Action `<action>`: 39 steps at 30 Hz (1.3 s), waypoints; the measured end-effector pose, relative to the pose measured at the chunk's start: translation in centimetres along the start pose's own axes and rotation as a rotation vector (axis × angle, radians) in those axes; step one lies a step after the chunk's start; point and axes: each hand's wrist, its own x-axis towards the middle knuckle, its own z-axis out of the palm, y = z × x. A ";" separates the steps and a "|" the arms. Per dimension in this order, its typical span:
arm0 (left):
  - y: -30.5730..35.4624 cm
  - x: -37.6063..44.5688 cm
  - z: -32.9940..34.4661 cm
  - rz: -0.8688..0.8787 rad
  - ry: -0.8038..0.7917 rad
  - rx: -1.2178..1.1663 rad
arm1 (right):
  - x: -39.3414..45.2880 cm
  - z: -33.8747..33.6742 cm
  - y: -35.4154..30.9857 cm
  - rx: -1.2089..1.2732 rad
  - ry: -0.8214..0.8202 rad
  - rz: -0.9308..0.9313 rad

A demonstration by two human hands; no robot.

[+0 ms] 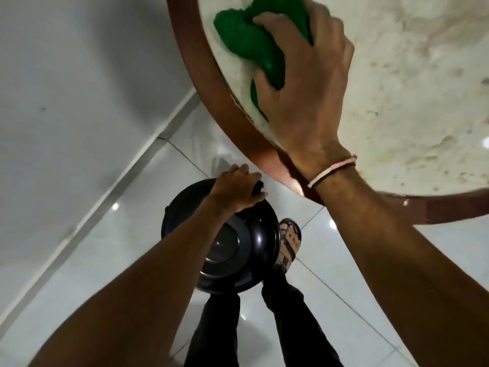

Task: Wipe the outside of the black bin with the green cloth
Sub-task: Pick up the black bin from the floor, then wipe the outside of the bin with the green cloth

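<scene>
The black bin (pixel 238 250) hangs low in the middle of the view, above the floor, its round glossy end facing me. My left hand (pixel 236 189) grips its far rim. The crumpled green cloth (pixel 246 41) lies on the round table top at the upper middle. My right hand (pixel 307 83) rests on the cloth with its fingers curled over it, well above and to the right of the bin. Part of the cloth is hidden under my palm.
A round table (pixel 412 102) with a pale marbled top and a brown wooden rim (pixel 209 83) fills the upper right. Glossy white floor tiles (pixel 132 260) lie below, a white wall (pixel 66 88) on the left. My legs and a sandalled foot (pixel 289 239) stand beside the bin.
</scene>
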 end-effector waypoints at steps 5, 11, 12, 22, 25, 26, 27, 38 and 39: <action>-3.9 -7.4 1.7 -0.046 0.166 -0.246 | -0.7 -0.8 -0.5 0.017 -0.042 0.071; -11.3 -20.4 8.1 -0.235 0.478 -0.359 | -5.7 0.2 -5.8 0.343 -0.052 -0.119; -12.6 -21.5 9.7 -0.269 0.525 -0.359 | -8.5 1.4 -7.3 0.444 -0.121 -0.126; -16.8 -21.1 16.1 -0.267 1.034 -0.370 | -28.0 17.5 -8.4 0.458 -0.916 -0.016; -17.3 -21.5 15.7 -0.173 1.085 -0.339 | -25.9 22.1 -4.2 0.287 -0.738 0.108; -17.7 -21.2 16.1 -0.152 1.079 -0.318 | -24.6 24.0 -2.9 0.252 -0.703 0.212; -17.8 -21.2 16.9 -0.153 1.043 -0.308 | -24.5 25.5 -1.8 0.243 -0.708 0.328; -16.9 -21.0 16.6 -0.230 1.047 -0.178 | -30.7 18.3 -5.4 0.549 -0.773 -0.019; -17.0 -21.1 16.7 -0.220 1.043 -0.173 | -30.1 19.9 -4.1 0.500 -0.734 0.131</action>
